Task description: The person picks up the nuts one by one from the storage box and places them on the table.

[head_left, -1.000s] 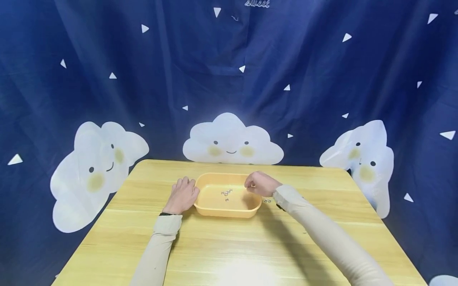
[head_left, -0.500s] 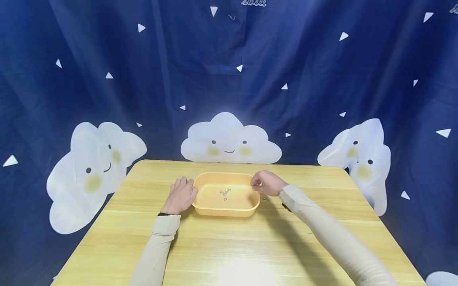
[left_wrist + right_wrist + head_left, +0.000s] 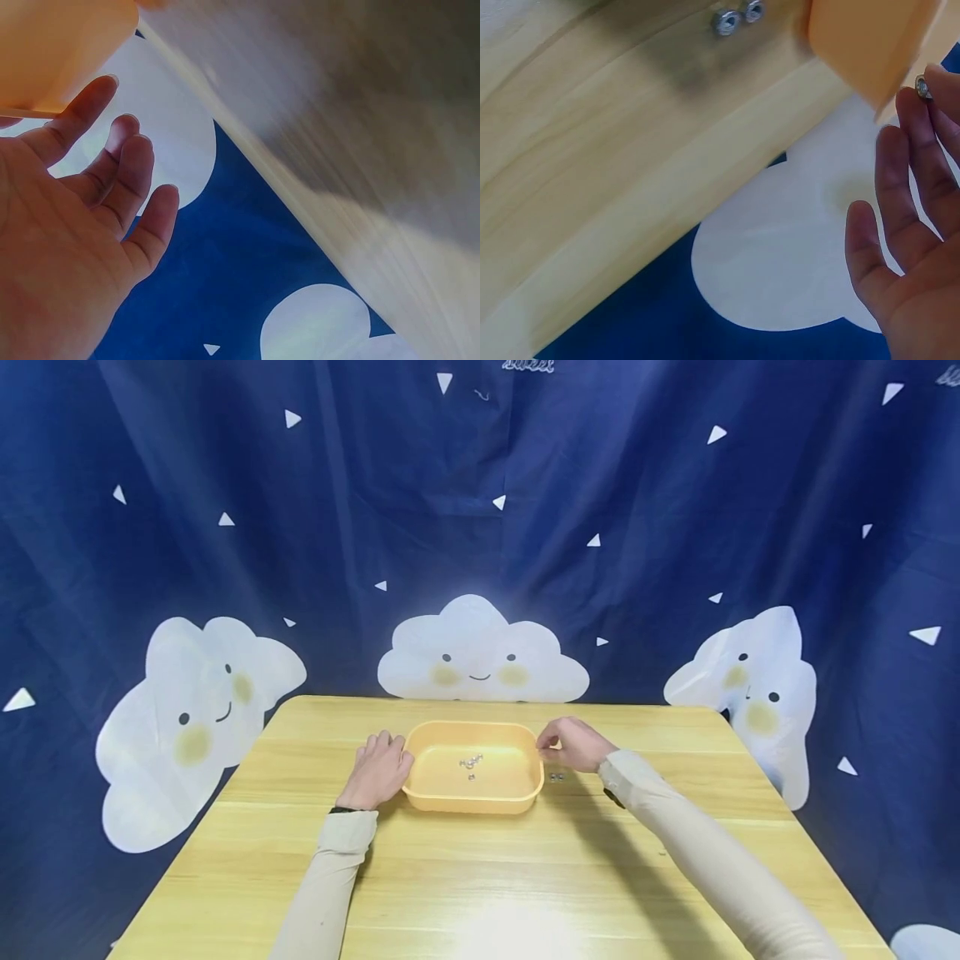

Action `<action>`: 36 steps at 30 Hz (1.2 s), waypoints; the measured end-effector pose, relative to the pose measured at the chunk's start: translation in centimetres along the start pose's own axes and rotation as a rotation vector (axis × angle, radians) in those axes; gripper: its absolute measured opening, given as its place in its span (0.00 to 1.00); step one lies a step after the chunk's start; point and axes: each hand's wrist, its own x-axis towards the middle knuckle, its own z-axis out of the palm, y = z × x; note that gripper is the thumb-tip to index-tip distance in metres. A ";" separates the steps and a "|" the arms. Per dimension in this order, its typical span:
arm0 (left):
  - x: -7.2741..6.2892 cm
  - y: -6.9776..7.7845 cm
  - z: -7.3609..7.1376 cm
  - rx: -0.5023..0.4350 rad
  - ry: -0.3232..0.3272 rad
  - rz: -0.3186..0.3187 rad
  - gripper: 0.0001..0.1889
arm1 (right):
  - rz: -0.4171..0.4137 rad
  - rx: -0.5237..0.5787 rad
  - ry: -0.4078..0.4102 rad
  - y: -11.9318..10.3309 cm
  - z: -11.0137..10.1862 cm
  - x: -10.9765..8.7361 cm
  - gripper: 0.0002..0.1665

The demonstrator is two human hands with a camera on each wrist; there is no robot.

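A yellow-orange plastic basin [image 3: 472,804] stands on the table. Its left rim is held by my left hand [image 3: 375,772]; in the left wrist view that hand's [image 3: 71,217] index finger lies against the basin [image 3: 67,52], the thumb is mostly cut off, and the other fingers are loosely bent. At the basin's right rim, my right hand [image 3: 577,745] pinches a small metal nut [image 3: 922,87] between thumb and fingertips. Several shiny nuts [image 3: 471,764] lie on the basin floor. Two more nuts [image 3: 557,777] sit side by side on the table, just right of the basin.
The wood-grain table [image 3: 450,877] ends in front of a dark blue curtain [image 3: 360,527] with white clouds. A tiny speck [image 3: 662,853] lies on the table near the right forearm.
My right hand has moved rightward from over the basin's interior to its right rim. The left hand keeps its place on the rim. The head view has shifted slightly.
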 end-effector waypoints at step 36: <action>0.1 -0.2 0.0 -0.008 -0.026 0.001 0.14 | 0.054 -0.153 -0.007 4.5 3.3 -4.1 0.06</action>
